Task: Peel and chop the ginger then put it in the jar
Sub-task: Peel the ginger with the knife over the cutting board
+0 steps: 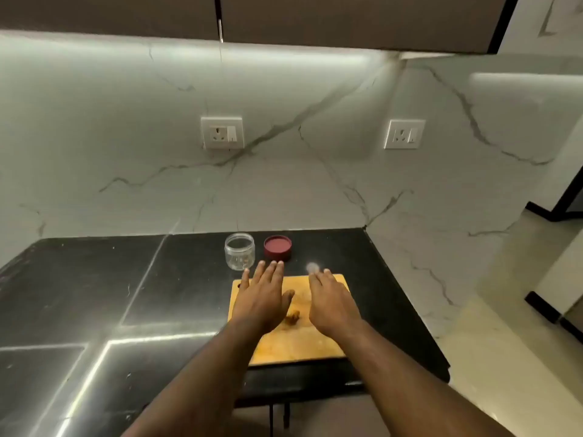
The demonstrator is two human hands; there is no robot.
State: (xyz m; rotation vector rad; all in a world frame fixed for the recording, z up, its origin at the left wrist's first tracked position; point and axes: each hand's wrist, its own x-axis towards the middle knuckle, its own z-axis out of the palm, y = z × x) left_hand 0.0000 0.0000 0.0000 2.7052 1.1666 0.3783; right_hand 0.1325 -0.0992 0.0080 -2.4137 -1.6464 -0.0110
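Two hands, the left hand (263, 298) and the right hand (331, 299), are held flat with fingers extended over a rectangular wooden cutting board (293, 345) near the right edge of the black stone surface (94, 294); nothing is gripped. A small brown piece of ginger (292, 318) is seen on the board between them. A clear lidless jar (239, 251) and a red round lid (277, 247) are set side by side toward the back edge.

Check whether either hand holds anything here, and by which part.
Nothing is held. The left hand and right hand are spread flat above the cutting board, with the ginger lying untouched between them.
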